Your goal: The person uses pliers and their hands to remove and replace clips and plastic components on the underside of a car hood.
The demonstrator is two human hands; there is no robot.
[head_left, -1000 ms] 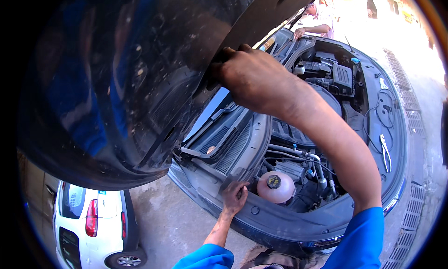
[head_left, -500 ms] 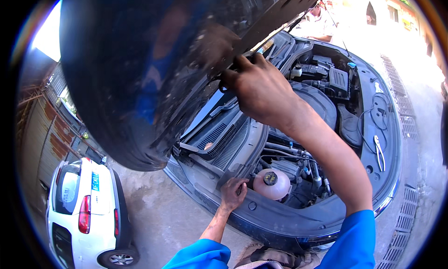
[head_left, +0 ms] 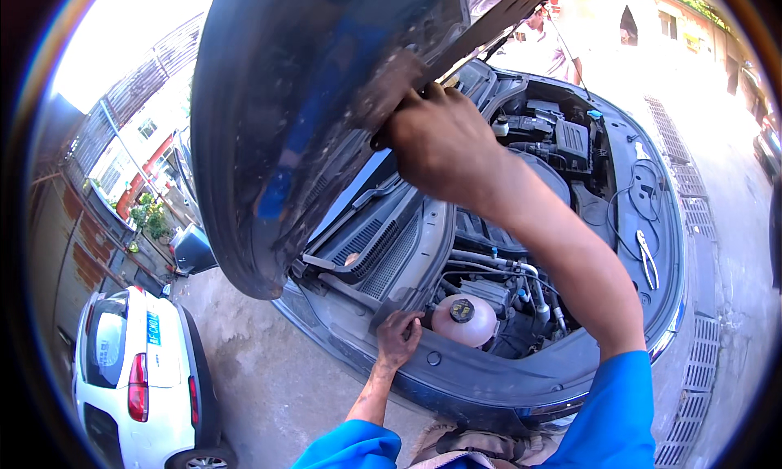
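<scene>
The raised dark hood (head_left: pixel 269 135) occupies the upper middle of the frame, its edge at the bent fingers of the right hand (head_left: pixel 448 143) — tips hidden, so I cannot tell whether they grasp. At lower middle, the left hand (head_left: pixel 397 340) — its grip also unclear — lies beside the pink reservoir (head_left: pixel 476 330).

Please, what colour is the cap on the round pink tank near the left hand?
Black with yellow markings; the cap shows best in the head view.
</scene>
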